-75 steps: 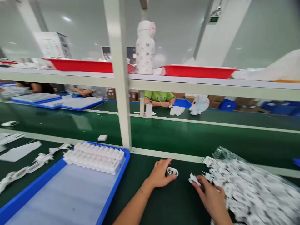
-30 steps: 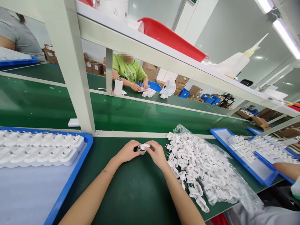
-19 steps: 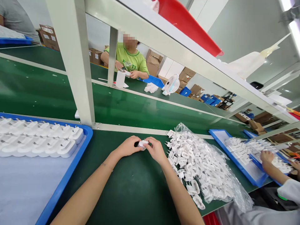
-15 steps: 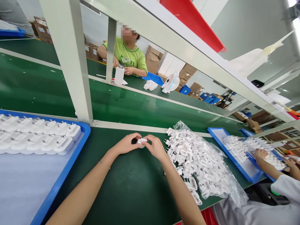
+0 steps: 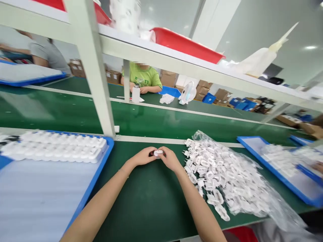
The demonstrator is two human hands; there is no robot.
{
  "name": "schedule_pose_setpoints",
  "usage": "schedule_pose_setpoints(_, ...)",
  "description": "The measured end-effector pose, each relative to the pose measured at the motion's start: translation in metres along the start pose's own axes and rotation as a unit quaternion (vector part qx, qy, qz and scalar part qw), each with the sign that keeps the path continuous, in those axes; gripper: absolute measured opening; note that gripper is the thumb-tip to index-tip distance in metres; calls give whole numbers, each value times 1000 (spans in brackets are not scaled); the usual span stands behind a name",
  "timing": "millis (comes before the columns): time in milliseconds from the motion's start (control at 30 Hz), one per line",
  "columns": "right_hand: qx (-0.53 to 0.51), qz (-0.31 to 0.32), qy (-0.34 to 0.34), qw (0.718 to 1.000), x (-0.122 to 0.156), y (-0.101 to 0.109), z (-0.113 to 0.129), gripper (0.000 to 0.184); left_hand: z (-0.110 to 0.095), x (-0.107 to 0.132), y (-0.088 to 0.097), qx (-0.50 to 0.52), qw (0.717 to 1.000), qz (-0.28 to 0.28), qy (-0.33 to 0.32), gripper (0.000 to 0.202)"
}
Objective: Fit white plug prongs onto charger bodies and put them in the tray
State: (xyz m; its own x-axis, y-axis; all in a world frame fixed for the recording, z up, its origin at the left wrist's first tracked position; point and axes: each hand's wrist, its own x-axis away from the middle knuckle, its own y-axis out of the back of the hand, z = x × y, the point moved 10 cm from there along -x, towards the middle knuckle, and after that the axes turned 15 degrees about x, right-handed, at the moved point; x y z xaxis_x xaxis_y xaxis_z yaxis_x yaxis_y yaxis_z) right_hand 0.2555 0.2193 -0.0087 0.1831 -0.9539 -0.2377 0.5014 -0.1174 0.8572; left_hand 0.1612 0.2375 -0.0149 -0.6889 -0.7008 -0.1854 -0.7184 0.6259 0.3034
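Between the fingertips of both hands, just above the green worktop (image 5: 141, 198), is a small white plastic plug housing (image 5: 158, 153). My left hand (image 5: 144, 156) grips its left side with thumb and fingers closed. On the right side, my right hand (image 5: 170, 158) pinches it too. Fine details of the piece are too small to make out. To the right lies a heap of white plug parts (image 5: 209, 171) spilling over a clear plastic bag (image 5: 275, 201). On the left, a blue tray (image 5: 97, 183) lined with a pale sheet holds rows of white plug housings (image 5: 63, 149).
A pale metal post (image 5: 94, 74) rises behind the blue tray and carries a shelf with a red bin (image 5: 184, 45). Across the bench a person in a green shirt (image 5: 145, 79) sits near a white bottle (image 5: 136, 94) and a fan (image 5: 188, 93). Another blue tray (image 5: 267, 164) stands far right.
My view has turned left and tilted up, showing more of the left tray and shelf. Both hands still hold the white housing, whose visible side has changed slightly.
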Motion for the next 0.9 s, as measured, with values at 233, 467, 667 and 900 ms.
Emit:
schedule_pose_setpoints(233, -210, -1, -55, 976, 29, -29, -7, 35, -39, 48, 24, -195, 977, -86, 26, 20)
schedule_pose_setpoints(467, -154, -16, -50, 987, 44, -39, 1, 31, -66, 221, 197, -287, 861, -389, 159, 35)
schedule_pose_setpoints(667, -112, 1, 0, 994, 42, -53, 12, 25, -19, 395, 322, -397, 613, -545, 412, 34)
schedule_pose_setpoints(900, -101, -4, 12, 995, 41, -50, 13, 25, 26, 399, 345, -378, 637, -495, 454, 45)
